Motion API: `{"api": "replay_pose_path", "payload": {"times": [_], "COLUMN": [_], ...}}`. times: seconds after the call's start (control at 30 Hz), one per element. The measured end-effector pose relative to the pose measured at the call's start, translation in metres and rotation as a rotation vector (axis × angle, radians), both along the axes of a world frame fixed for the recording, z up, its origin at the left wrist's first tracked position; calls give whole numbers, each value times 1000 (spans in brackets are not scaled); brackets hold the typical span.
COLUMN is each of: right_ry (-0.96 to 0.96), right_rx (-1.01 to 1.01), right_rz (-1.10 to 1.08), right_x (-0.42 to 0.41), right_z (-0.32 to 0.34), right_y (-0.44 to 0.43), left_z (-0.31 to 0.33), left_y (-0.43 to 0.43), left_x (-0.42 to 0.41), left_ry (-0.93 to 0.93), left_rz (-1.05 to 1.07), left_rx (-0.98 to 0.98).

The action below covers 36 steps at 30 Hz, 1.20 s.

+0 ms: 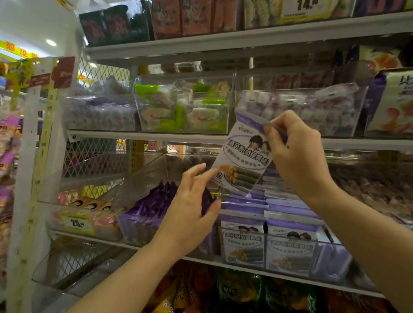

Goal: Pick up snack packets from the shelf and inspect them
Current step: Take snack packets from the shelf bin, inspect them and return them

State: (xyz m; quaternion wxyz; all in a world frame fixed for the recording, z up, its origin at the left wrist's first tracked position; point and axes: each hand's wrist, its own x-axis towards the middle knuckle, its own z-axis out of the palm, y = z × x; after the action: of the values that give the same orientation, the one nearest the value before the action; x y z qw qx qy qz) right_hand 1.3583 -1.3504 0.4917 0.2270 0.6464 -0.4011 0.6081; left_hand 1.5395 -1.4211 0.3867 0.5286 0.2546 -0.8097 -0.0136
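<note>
Here, right hand pinches top corner of purple-white snack packet, lifted above shelf bin; left hand spread, fingertips brushing packet's lower edge.

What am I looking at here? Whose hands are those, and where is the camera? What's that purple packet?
There is no machine here. A person in a shop wears a camera on their head, so you see what they see: their own two arms reaching toward snack shelves.

The right hand pinches the top corner of a pale purple seaweed roll packet and holds it up, tilted. The left hand is open, its fingertips just reaching the packet's lower edge.

Below, a clear bin holds more of the same packets. Beside it stand dark purple packets. A yellow price tag reads 25.
</note>
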Motion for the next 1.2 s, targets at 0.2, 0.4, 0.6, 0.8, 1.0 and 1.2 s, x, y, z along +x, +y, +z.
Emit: {"api": "replay_pose_path", "payload": {"times": [0.2,0.4,0.6,0.8,1.0,1.2], "right_ry": [-104,-165,-268,-406,-599,-683], "right_rx": [114,372,771,1075,1250,1328], "right_rz": [160,325,605,839,961,959], "right_x": [44,101,148,182,195,186], "right_z": [-30,-112,-197,-265,-301,-313], "right_y": [6,-7,-24,-42,-57,-65], "left_z": [-3,-55,-127,-189,-212,-217], "left_y": [28,46,56,59,43,34], "left_x": [28,77,132,161,158,152], "left_ry": [164,190,400,685,941,1094], "left_rz": [106,221,127,49,9,-47], "left_rx": [-108,12,418,803,1014,1138]}}
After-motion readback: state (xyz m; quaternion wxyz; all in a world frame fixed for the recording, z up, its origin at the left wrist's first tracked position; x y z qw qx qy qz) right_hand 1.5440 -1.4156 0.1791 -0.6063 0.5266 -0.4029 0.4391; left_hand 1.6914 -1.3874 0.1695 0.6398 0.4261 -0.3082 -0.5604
